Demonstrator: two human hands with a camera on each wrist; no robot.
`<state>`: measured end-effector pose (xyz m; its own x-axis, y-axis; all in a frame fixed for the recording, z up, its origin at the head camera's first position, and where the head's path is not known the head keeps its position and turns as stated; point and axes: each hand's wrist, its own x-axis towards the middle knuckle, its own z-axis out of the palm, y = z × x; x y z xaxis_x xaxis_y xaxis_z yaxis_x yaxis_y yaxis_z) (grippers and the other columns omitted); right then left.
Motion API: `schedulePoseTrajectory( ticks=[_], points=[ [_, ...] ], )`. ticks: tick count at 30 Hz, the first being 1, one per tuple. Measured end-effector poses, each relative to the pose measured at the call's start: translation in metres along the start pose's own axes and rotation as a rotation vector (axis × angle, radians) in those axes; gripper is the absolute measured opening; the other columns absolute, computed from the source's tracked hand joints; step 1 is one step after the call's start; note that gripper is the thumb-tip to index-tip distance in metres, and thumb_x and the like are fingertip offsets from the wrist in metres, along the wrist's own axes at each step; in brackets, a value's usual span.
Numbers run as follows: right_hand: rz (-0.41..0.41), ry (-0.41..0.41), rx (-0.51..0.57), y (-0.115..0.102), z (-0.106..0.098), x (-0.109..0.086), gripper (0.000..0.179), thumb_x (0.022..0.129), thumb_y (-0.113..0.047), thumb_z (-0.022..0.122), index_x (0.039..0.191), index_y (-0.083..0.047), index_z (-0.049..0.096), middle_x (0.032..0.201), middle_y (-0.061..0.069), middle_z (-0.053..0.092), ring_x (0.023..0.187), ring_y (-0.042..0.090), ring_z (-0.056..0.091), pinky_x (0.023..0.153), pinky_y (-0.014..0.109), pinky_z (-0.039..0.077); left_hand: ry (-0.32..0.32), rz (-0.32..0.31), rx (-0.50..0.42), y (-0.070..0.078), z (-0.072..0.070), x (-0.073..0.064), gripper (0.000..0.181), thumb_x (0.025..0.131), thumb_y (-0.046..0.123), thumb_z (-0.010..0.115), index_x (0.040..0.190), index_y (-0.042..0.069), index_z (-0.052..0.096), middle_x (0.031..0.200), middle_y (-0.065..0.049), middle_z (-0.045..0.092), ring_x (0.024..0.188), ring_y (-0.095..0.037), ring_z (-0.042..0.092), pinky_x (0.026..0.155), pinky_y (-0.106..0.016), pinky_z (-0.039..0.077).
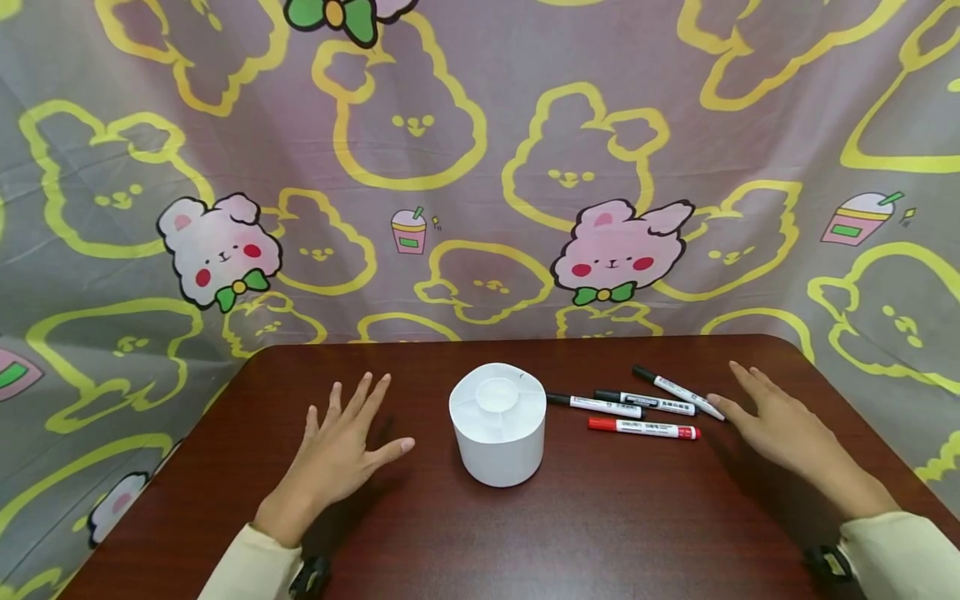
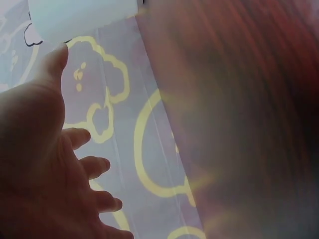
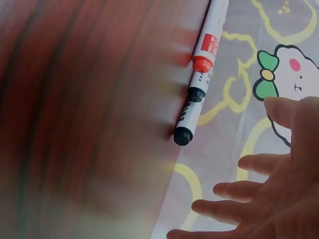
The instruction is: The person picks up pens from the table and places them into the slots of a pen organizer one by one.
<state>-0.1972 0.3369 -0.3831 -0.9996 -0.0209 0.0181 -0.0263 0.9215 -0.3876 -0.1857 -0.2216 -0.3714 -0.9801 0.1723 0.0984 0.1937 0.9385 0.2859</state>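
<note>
A white round pen holder (image 1: 498, 458) with divided compartments stands upright mid-table; its curved wall (image 2: 84, 15) fills the top of the left wrist view. Left of it hovers my left hand (image 1: 333, 454), fingers spread and holding nothing. To the holder's right lie a red marker (image 1: 645, 428) and three black-capped markers, one (image 1: 606, 407) reaching toward the holder, a second (image 1: 667, 405) beside it, a third (image 1: 678, 390) slanted. My right hand (image 1: 795, 433) is spread at the right, its thumb close to the slanted marker's end. The right wrist view shows that hand (image 3: 269, 199) apart from the markers.
The dark red-brown wooden table (image 1: 510, 542) has rounded far corners. Behind it hangs a curtain (image 1: 480, 167) with cartoon bears and rabbits, reaching along the far edge and both sides.
</note>
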Motion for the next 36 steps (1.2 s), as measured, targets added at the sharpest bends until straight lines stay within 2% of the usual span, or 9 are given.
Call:
schedulePoseTrajectory(
  ticks=[4, 9, 18, 21, 25, 33, 36],
  points=[
    [0.001, 0.003, 0.045, 0.001, -0.001, 0.003, 0.09, 0.108, -0.059, 0.043, 0.163, 0.007, 0.016, 0.159, 0.044, 0.026, 0.138, 0.069, 0.032, 0.104, 0.08, 0.032, -0.026, 0.014, -0.062, 0.005, 0.004, 0.002, 0.107, 0.09, 0.065, 0.071, 0.17, 0.023, 0.014, 0.176, -0.016, 0.015, 0.158, -0.057, 0.005, 0.116, -0.083, 0.004],
    [0.053, -0.021, 0.091, 0.005, -0.003, 0.006, 0.091, 0.107, -0.061, 0.043, 0.163, 0.006, 0.019, 0.157, 0.045, 0.029, 0.136, 0.069, 0.034, 0.101, 0.079, 0.035, -0.074, 0.039, -0.169, 0.011, 0.008, 0.007, 0.116, 0.087, 0.063, 0.077, 0.17, 0.023, 0.008, 0.177, -0.013, 0.012, 0.159, -0.054, 0.007, 0.118, -0.082, 0.007],
    [0.076, -0.004, 0.218, 0.007, -0.001, 0.011, 0.087, 0.106, -0.058, 0.05, 0.157, 0.01, 0.033, 0.153, 0.044, 0.038, 0.136, 0.063, 0.04, 0.1, 0.074, 0.041, -0.205, 0.087, -0.515, 0.026, 0.016, 0.015, 0.12, 0.088, 0.041, 0.085, 0.17, 0.028, -0.002, 0.178, -0.009, 0.002, 0.162, -0.045, -0.003, 0.124, -0.073, 0.003],
    [0.093, -0.017, 0.253, 0.009, 0.0, 0.012, 0.087, 0.106, -0.058, 0.05, 0.157, 0.01, 0.033, 0.154, 0.044, 0.037, 0.136, 0.063, 0.039, 0.1, 0.074, 0.041, -0.21, 0.124, -0.6, 0.03, 0.023, 0.017, 0.121, 0.088, 0.034, 0.086, 0.17, 0.025, -0.003, 0.177, -0.012, 0.002, 0.163, -0.04, 0.003, 0.127, -0.067, 0.011],
    [0.129, -0.044, 0.293, 0.01, 0.0, 0.015, 0.09, 0.105, -0.061, 0.051, 0.158, 0.009, 0.031, 0.157, 0.044, 0.032, 0.139, 0.063, 0.034, 0.102, 0.075, 0.039, -0.217, 0.165, -0.685, 0.036, 0.031, 0.022, 0.123, 0.087, 0.032, 0.087, 0.169, 0.023, -0.004, 0.177, -0.016, 0.006, 0.162, -0.04, 0.012, 0.127, -0.064, 0.018],
    [0.126, -0.061, 0.349, 0.009, 0.006, 0.021, 0.087, 0.103, -0.058, 0.057, 0.156, 0.008, 0.036, 0.157, 0.043, 0.032, 0.14, 0.061, 0.033, 0.103, 0.075, 0.038, -0.247, 0.169, -0.816, 0.05, 0.041, 0.03, 0.132, 0.079, 0.032, 0.094, 0.17, 0.02, -0.002, 0.176, -0.014, 0.009, 0.163, -0.033, 0.009, 0.129, -0.06, 0.013],
    [0.111, -0.066, 0.357, 0.009, 0.009, 0.023, 0.084, 0.102, -0.053, 0.061, 0.154, 0.008, 0.039, 0.154, 0.042, 0.037, 0.135, 0.059, 0.04, 0.101, 0.071, 0.043, -0.244, 0.181, -0.864, 0.054, 0.044, 0.033, 0.133, 0.079, 0.027, 0.094, 0.169, 0.018, -0.003, 0.176, -0.014, 0.012, 0.163, -0.031, 0.013, 0.129, -0.059, 0.012]
  ],
)
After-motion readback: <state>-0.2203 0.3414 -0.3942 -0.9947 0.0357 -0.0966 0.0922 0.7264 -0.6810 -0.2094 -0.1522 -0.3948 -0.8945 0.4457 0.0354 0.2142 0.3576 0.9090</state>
